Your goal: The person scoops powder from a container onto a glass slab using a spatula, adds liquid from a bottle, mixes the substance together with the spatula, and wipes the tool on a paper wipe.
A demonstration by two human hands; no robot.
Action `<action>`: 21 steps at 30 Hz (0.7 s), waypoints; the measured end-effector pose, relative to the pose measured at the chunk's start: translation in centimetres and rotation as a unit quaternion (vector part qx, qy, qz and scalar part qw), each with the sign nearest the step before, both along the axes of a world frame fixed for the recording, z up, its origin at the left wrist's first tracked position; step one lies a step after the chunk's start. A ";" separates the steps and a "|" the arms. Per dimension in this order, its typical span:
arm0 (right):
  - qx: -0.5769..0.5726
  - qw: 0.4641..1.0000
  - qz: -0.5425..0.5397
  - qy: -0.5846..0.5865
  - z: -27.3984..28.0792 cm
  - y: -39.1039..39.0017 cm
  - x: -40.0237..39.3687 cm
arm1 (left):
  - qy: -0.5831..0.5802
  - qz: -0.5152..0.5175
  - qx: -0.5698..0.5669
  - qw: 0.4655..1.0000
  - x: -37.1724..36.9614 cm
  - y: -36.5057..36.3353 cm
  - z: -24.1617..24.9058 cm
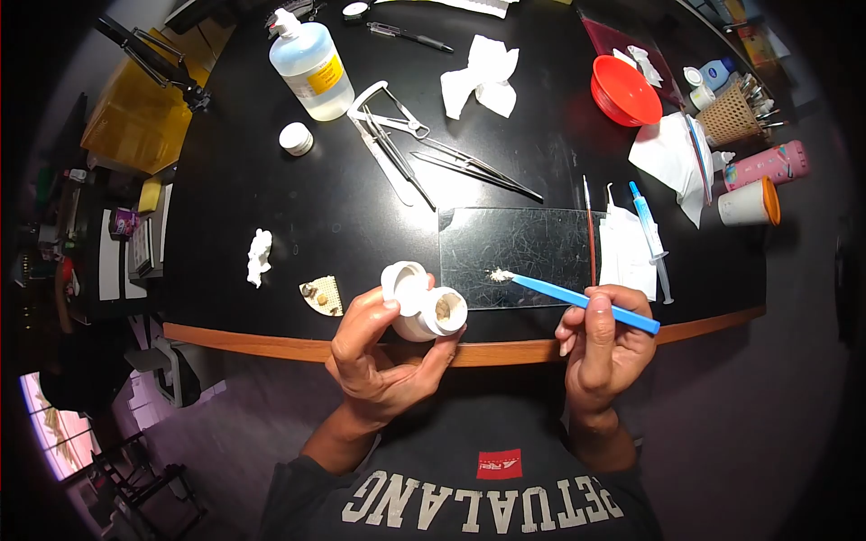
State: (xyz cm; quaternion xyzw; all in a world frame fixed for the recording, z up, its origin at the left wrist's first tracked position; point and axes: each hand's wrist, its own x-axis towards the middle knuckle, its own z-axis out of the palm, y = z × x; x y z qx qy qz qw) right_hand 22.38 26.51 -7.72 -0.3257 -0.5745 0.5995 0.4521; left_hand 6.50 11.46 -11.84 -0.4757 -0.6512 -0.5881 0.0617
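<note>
My left hand [374, 356] is wrapped round a small white bottle [418, 323], tilted so its mouth faces me. Its hinged lid [405, 282] is flipped up, and pale powder [446, 312] shows inside. Between the thumb and fingers of my right hand [609, 347] is a flat blue scoop [573, 298]. A little heap of off-white powder [498, 275] sits at the scoop's tip, over a dark glass slab [519, 236]. Left of the bottle, a cream textured piece with small metallic and tan bits [322, 296] lies on the table.
Metal tweezers [478, 171] and a caliper [388, 117] lie beyond the slab. A thin brush [590, 230] and a blue-tipped syringe [651, 236] are to the right. Farther back stand a pump bottle [311, 72] and a red bowl [625, 92]. A wooden edge [244, 343] borders the table.
</note>
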 end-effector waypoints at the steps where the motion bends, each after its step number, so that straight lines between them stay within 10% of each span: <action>1: 0.018 1.000 -0.009 -0.020 -0.3 -0.1 0.2 | -0.006 0.004 0.010 1.000 0.1 0.2 0.1; 9: 0.364 0.919 0.095 -0.117 -2.3 0.0 1.8 | -0.020 -0.006 0.030 0.999 0.1 0.1 -0.2; 16: 0.391 0.907 0.103 -0.118 -2.2 0.3 2.1 | -0.022 -0.008 0.028 0.999 0.1 0.0 -0.3; 21: 0.209 0.973 0.091 0.025 -0.6 -1.0 2.2 | -0.025 -0.026 0.035 0.999 0.0 -0.1 -0.3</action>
